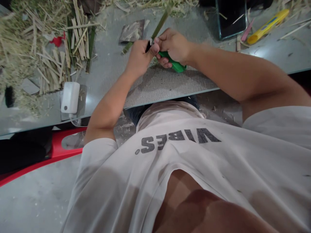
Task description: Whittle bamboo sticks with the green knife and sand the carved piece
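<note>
Close together over the near part of the grey work table, both my hands are closed. My right hand is wrapped around a green-handled knife; its blade end is mostly covered by fingers. A green bamboo strip slants down from the upper right to where the hands meet. My left hand pinches there, its thumb nearly touching my right fingers, with a small dark piece showing by its forefinger. Left of that hand, a short bamboo end sticks out; whether it belongs to the same strip I cannot tell.
Bamboo shavings and split strips heap up on the left, near a white power adapter. A phone and a yellow box cutter lie at right. A red chair stands below the table edge.
</note>
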A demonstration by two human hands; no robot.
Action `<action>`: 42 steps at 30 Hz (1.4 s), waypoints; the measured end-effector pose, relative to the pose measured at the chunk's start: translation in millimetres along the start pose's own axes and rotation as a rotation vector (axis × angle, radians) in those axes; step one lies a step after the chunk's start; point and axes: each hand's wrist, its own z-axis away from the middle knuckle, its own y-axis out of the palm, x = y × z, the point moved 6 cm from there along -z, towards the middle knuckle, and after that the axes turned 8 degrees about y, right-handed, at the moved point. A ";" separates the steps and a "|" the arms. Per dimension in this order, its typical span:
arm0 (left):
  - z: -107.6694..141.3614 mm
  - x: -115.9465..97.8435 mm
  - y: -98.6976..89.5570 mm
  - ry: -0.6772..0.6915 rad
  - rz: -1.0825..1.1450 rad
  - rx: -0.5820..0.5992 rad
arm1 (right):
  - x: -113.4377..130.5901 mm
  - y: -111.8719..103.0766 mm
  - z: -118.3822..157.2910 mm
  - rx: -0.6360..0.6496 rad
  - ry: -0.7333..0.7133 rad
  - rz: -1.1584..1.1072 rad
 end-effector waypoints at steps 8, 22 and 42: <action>3.8 -59.5 -0.1 -0.181 -0.084 0.188 | -6.9 -5.0 -2.5 0.103 0.076 0.080; 1.0 -82.1 1.4 -0.184 -0.366 0.260 | -7.0 -3.6 -1.8 0.025 0.092 0.099; 2.8 -13.3 8.0 -0.030 0.050 -0.030 | -2.5 -9.4 2.4 0.139 0.087 0.081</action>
